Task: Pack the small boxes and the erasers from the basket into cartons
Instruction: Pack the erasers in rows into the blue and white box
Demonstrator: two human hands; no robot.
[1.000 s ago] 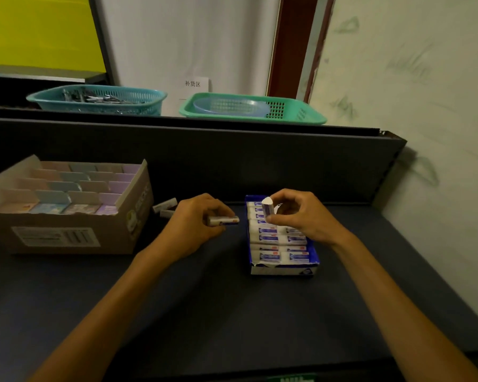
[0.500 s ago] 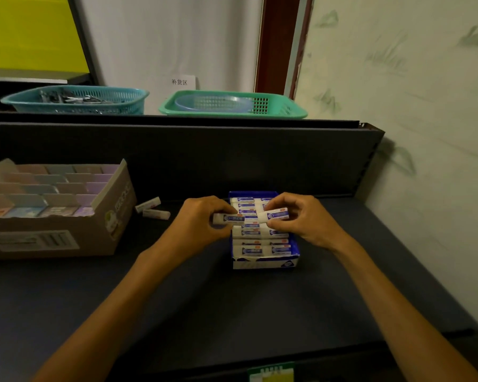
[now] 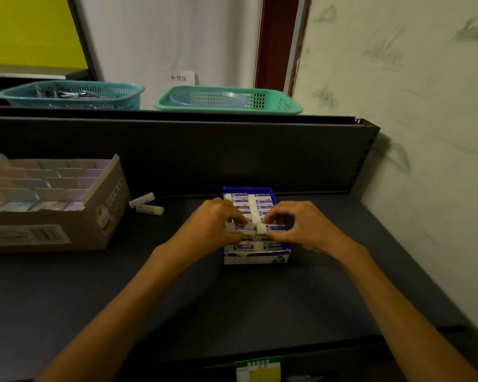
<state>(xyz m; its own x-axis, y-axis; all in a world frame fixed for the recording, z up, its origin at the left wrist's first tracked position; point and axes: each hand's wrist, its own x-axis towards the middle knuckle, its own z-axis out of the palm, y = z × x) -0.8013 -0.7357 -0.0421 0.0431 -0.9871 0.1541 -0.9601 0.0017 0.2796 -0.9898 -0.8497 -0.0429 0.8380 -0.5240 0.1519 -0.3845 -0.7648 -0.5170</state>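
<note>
White sleeved erasers, one [image 3: 242, 228] pinched by the left hand [image 3: 210, 227], one [image 3: 272, 228] by the right hand [image 3: 304, 230], sit atop the blue cardboard carton [image 3: 255, 257]; bare dark worktop [image 3: 232, 312] surrounds it.

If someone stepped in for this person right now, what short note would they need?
Left hand: pinching an eraser over the blue carton.
Right hand: pinching another eraser beside it.
Done: the blue carton is nearly full of erasers in two columns; the brown carton on the left holds rows of small boxes.
Left: seat these two erasers, then pack the two loose erasers lying on the shelf between the cartons.
</note>
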